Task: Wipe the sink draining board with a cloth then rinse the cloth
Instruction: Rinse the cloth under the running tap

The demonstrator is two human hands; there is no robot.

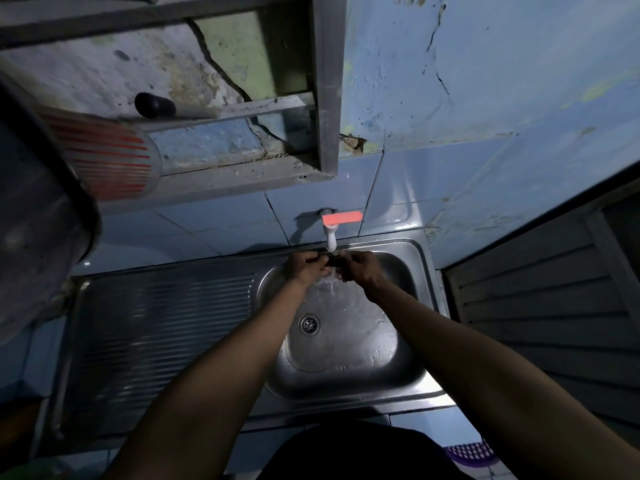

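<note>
Both my hands are over the steel sink basin [408,271], right under the white tap [330,237] with its orange-red lever [343,217]. My left hand [304,266] and my right hand [360,268] together grip a small dark cloth [334,260], bunched between the fingers. Water falls from the hands and spreads over the basin floor near the drain [309,323]. The ribbed draining board [156,327] lies to the left of the basin.
A metal shelf frame [325,98] hangs on the cracked blue wall above the tap. A large pot [38,216] and a red-striped cup [114,164] loom at the upper left. A louvred panel [540,306] stands to the right. A purple basket [467,453] sits low right.
</note>
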